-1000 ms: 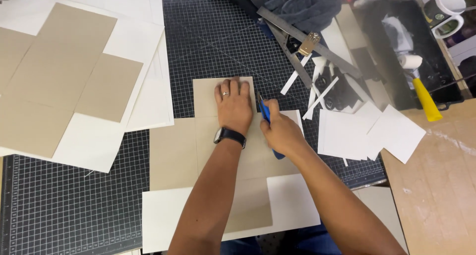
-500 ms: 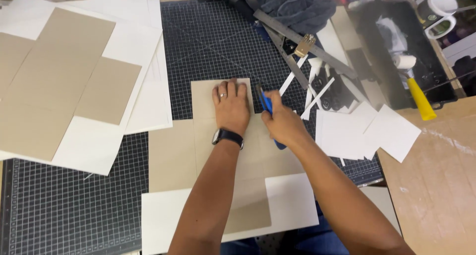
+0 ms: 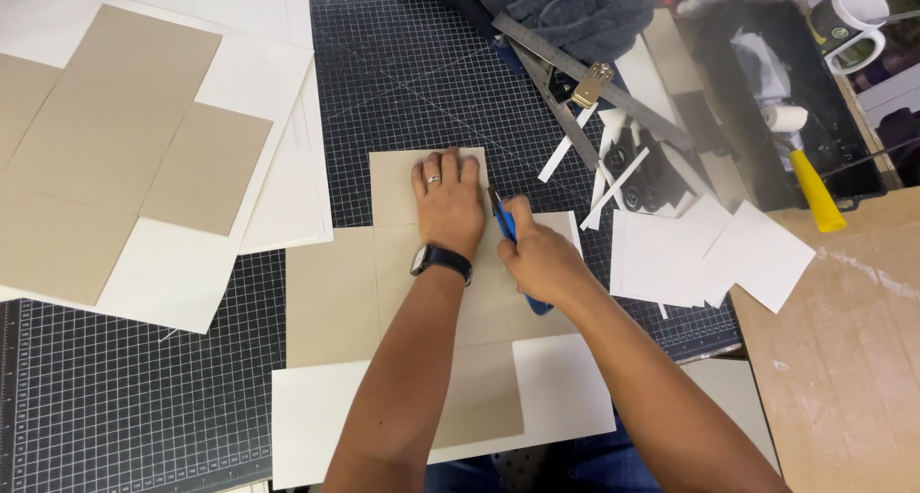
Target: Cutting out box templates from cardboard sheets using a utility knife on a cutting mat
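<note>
Black gridded cutting mat [image 3: 125, 407] covers most of the table, with a bare wooden surface [image 3: 843, 359] at the right edge. At the centre of the mat we note a cross-shaped tan cardboard piece [image 3: 331, 297] lying on white paper [image 3: 565, 392]. The left hand [image 3: 448, 204] rests flat on the upper flap of the cardboard, fingers spread and pointing away, a ring on one finger and a dark wristwatch [image 3: 441, 260] at the wrist; it grasps nothing. The right hand [image 3: 541, 256] sits just beside it, its grip closed around a blue-handled cutter [image 3: 506, 223], whose tip meets the right edge of the cardboard flap. To the upper left we record a second tan cardboard layout [image 3: 115, 148] on white sheets. Beyond the hands lie a metal ruler [image 3: 575, 67], a dark cloth [image 3: 585, 14] and several white paper strips [image 3: 599, 177]. Right of the hands are loose white paper squares [image 3: 709, 258], and a black tray [image 3: 767, 91] holding a small roller with a yellow handle [image 3: 815, 186].
</note>
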